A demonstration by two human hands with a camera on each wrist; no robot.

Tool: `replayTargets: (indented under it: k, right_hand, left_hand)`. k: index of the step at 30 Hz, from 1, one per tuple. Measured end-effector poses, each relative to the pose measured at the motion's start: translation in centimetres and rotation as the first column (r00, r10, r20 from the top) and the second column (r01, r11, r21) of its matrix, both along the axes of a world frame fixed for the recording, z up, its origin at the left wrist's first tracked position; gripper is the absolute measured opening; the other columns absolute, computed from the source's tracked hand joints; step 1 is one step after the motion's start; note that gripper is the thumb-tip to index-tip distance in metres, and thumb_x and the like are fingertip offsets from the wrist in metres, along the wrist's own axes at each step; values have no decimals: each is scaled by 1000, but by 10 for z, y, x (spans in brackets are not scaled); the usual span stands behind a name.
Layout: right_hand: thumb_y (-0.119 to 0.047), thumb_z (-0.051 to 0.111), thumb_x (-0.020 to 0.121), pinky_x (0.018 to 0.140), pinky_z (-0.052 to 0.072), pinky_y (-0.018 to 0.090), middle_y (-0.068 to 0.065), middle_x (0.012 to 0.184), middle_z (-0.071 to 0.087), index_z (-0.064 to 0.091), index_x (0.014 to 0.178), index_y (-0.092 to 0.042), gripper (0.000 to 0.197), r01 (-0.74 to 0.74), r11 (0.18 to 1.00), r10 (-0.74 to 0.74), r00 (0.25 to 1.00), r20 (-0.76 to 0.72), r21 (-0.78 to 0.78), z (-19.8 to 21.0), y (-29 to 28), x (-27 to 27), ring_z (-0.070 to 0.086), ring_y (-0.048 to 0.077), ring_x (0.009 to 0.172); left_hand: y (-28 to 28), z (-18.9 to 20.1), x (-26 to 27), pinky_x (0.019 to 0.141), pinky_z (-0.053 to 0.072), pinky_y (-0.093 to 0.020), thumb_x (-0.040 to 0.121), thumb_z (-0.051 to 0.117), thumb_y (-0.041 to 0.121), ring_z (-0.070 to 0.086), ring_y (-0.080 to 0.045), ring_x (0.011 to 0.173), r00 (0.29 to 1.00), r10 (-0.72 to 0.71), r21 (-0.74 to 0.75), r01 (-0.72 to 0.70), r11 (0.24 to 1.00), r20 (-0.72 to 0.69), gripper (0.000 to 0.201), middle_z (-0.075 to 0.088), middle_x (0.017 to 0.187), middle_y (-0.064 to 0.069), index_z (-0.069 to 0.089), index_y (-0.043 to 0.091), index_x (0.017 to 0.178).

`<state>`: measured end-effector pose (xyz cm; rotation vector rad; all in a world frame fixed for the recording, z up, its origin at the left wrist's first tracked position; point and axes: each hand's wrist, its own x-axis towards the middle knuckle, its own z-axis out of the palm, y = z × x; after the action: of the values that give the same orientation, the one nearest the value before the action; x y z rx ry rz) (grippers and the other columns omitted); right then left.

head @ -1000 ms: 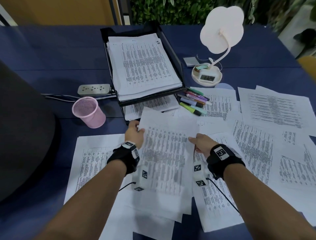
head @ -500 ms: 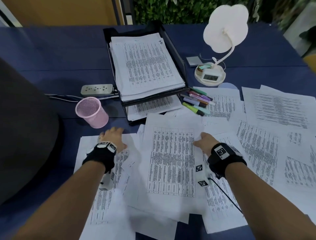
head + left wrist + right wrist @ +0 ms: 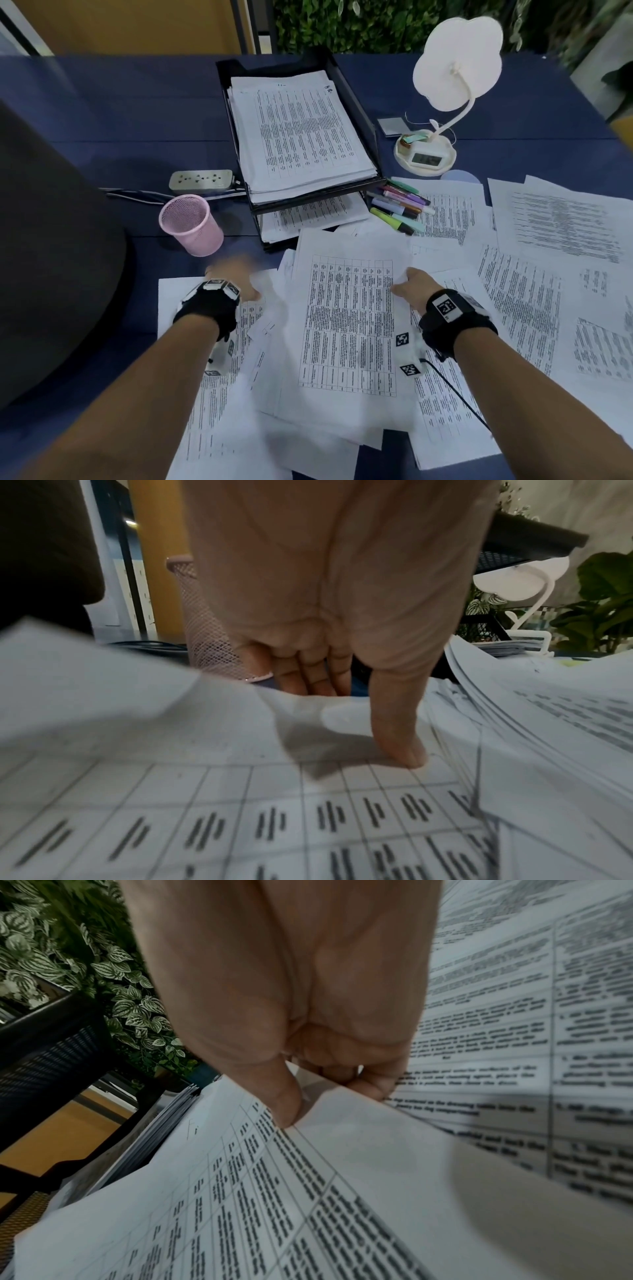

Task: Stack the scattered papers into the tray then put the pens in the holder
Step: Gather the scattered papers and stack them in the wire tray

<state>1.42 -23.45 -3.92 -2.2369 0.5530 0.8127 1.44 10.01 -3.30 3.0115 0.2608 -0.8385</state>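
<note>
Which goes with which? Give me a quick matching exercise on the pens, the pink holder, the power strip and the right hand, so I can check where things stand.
1 pens
2 pink holder
3 power strip
4 right hand

a pinches the edge of the printed sheet
b lies behind the holder, left of the tray
c lie on paper right of the tray's front
d stands upright left of the tray's front

Pairs: 1-c, 2-d, 3-b, 4-a

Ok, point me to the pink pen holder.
Head view, left of centre: the pink holder stands upright before the power strip, left of the black tray.
</note>
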Motion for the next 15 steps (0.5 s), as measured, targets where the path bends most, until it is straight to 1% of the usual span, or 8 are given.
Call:
replayTargets:
  k: [4, 6, 8, 9, 10, 11, 13, 15]
  right_hand:
    - [-23, 56, 94, 110, 34, 39, 13, 154, 26, 16, 150, -5, 71, -2, 1000, 2, 1000, 6, -10, 0, 0, 0, 38, 32, 134]
    - [-23, 56, 94, 110, 34, 38, 13, 154, 26, 15, 150, -5, 71, -7, 1000, 7, 1000, 7, -11, 0, 0, 0, 38, 32, 134]
    - [-22, 56, 94, 111, 32, 38, 12, 155, 23, 15, 150, -5, 71, -1, 1000, 1, 1000, 9, -5, 0, 0, 0, 35, 31, 136]
    - [-21, 56, 94, 112, 31, 38, 12, 156, 22, 15, 150, -5, 71, 2, 1000, -2, 1000, 13, -3, 0, 0, 0, 34, 31, 137]
    - [-21, 56, 94, 113, 31, 38, 12, 156, 22, 15, 150, -5, 71, 2, 1000, -2, 1000, 16, -2, 0, 0, -1, 33, 31, 138]
    - [-21, 56, 94, 113, 30, 39, 12, 156, 21, 15, 150, -4, 71, -1, 1000, 1, 1000, 20, -2, 0, 0, 0, 31, 30, 139]
    - [-21, 56, 94, 114, 28, 38, 12, 157, 20, 15, 150, -4, 71, -14, 1000, 14, 1000, 17, -4, 0, 0, -1, 28, 30, 141]
    - [-21, 55, 95, 115, 26, 37, 12, 157, 19, 15, 150, -4, 70, -22, 1000, 22, 1000, 17, -8, 0, 0, 0, 26, 29, 142]
  left_hand:
    - [-3, 4, -3, 98, 31, -42, 73, 66, 55, 42, -26, 121, 997, -53, 86, 57, 995, -48, 66, 50, 128, -4, 47, 24, 128]
    - [-4, 7, -5, 98, 31, -43, 75, 62, 56, 42, -26, 120, 996, -68, 114, 75, 991, -59, 63, 50, 127, -4, 49, 24, 128]
    - [-5, 12, -7, 100, 29, -43, 78, 63, 51, 45, -25, 121, 996, -59, 86, 65, 994, -70, 60, 52, 130, -1, 48, 25, 130]
    - [-5, 15, -7, 102, 30, -42, 79, 65, 46, 47, -25, 122, 997, -39, 40, 42, 998, -73, 58, 52, 131, 0, 47, 25, 131]
    - [-5, 21, -6, 103, 33, -41, 80, 67, 39, 49, -25, 121, 997, -10, -18, 9, 1000, -74, 56, 53, 132, -1, 48, 25, 131]
    - [-5, 28, -5, 100, 38, -40, 81, 68, 33, 52, -26, 118, 998, 7, -69, -11, 998, -62, 54, 54, 132, -3, 49, 24, 130]
    - [-7, 47, 0, 86, 47, -36, 82, 66, 22, 57, -28, 109, 1000, 0, -103, 0, 995, 0, 43, 58, 125, -7, 55, 23, 124]
    - [-13, 71, 5, 72, 45, -32, 84, 60, 14, 58, -26, 95, 994, -47, -75, 55, 996, 98, 30, 62, 111, -6, 60, 22, 113]
